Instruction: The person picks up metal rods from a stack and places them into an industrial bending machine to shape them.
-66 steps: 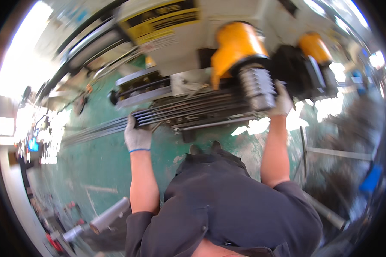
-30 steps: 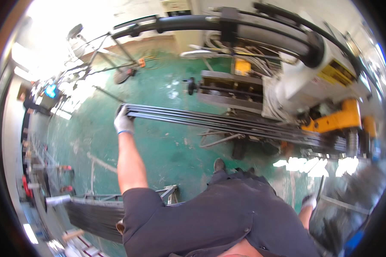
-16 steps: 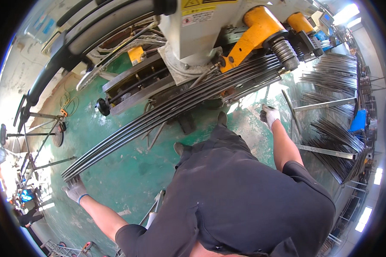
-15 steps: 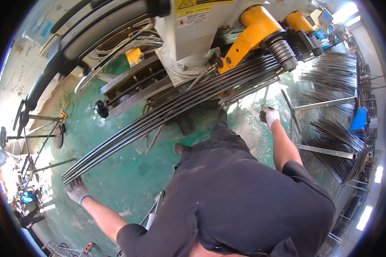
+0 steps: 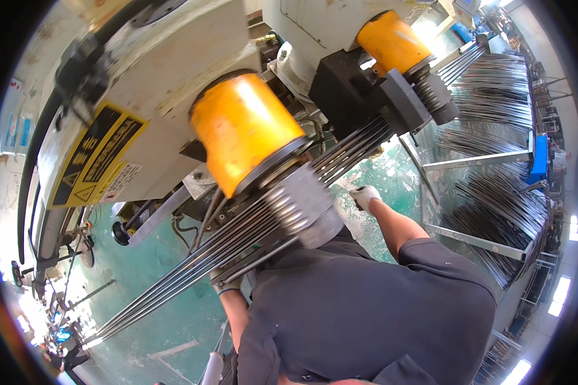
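Several long dark metal rods [image 5: 167,285] run side by side from the lower left up through the machine. My left hand [image 5: 227,283], in a pale glove with a blue cuff, is at the underside of the rods, near the end of a shorter bar [image 5: 257,262]. The rods and bar cover its fingers, so its grip is hidden. My right hand [image 5: 365,196], also gloved, hangs over the floor right of the rods with curled fingers. No object shows in it. A grey ridged block [image 5: 305,204] below an orange cylinder [image 5: 243,131] sits over the rods.
A second orange cylinder [image 5: 395,43] with a coiled spring stands farther right. Racks at the right hold bundles of rods [image 5: 491,202] behind metal rails [image 5: 478,160]. The pale machine housing [image 5: 148,83] fills the upper left. Green floor [image 5: 141,256] lies below.
My left hand has gone from the rods' lower-left ends to their middle. My right hand stays curled, a little lower left in view. The orange machine heads now appear larger and closer.
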A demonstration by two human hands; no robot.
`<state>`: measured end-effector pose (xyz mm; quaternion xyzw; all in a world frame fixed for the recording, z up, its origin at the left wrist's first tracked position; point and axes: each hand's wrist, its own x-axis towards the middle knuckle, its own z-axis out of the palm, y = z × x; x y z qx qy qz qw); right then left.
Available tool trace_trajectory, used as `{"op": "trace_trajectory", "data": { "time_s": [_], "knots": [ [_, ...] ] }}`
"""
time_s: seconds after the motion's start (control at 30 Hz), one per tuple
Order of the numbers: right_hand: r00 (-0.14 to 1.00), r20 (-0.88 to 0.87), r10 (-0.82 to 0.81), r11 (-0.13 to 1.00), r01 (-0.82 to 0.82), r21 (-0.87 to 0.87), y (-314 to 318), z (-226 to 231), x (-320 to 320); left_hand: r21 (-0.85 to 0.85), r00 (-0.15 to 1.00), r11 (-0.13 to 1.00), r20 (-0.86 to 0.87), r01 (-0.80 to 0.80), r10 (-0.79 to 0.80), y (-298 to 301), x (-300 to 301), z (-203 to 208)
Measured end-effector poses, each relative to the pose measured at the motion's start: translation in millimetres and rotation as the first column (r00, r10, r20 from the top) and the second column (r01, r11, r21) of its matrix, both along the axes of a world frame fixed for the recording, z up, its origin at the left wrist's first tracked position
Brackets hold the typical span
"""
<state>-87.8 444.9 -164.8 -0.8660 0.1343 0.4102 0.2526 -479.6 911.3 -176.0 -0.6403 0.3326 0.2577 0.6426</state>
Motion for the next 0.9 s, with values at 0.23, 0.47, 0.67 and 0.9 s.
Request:
{"op": "trace_trajectory", "data": {
  "time_s": [0.23, 0.47, 0.67, 0.9],
  "knots": [
    [0.994, -0.019, -0.109, 0.929, 0.108, 0.354, 23.3, 43.0, 40.0, 0.567, 0.473, -0.108, -0.764, 0.816, -0.438, -57.9, 106.2, 78.9],
    [0.945, 0.243, -0.219, 0.788, 0.025, 0.615, 60.8, 168.2, 2.0, 0.551, 0.504, -0.222, -0.831, 0.804, -0.236, -6.5, 104.4, 78.6],
    [0.812, -0.221, -0.54, 0.023, 0.277, 0.961, 110.9, 290.0, -5.4, 0.507, 0.413, -0.161, -0.818, 0.847, -0.399, -73.2, 113.4, 163.7],
    [0.608, -0.643, -0.467, -0.583, 0.335, 0.74, 186.0, 303.8, 48.8, 0.878, 0.73, -0.278, -0.479, 0.391, -0.487, -47.4, 54.8, 160.7]
  ]
}}
